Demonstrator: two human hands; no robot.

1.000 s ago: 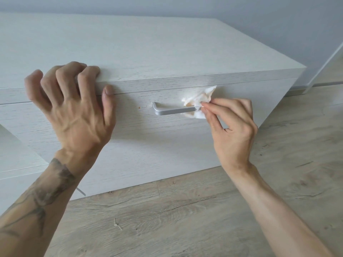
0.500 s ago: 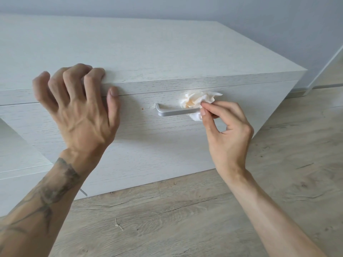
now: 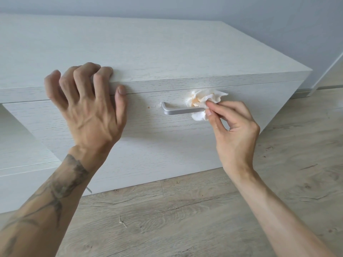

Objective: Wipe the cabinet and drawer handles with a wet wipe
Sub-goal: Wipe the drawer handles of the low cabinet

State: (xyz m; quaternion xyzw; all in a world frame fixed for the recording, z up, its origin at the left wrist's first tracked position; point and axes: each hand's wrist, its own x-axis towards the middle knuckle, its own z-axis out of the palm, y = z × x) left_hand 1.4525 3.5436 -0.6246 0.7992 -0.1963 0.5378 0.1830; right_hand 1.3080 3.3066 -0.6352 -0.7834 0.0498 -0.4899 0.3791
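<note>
Our left hand [image 3: 89,110] rests on the cabinet [image 3: 148,58], fingers curled over its top front edge, thumb on the drawer front [image 3: 148,138]; it grips no object. At 3 o'clock from the thumb sits the silver drawer handle [image 3: 176,110]. The crumpled wet wipe [image 3: 202,102], stained orange, wraps the handle's right end. At 4 o'clock from the wipe, our right hand [image 3: 233,130] pinches it between thumb and fingertips. Wood-grain floor [image 3: 185,219] lies at 6 o'clock.
</note>
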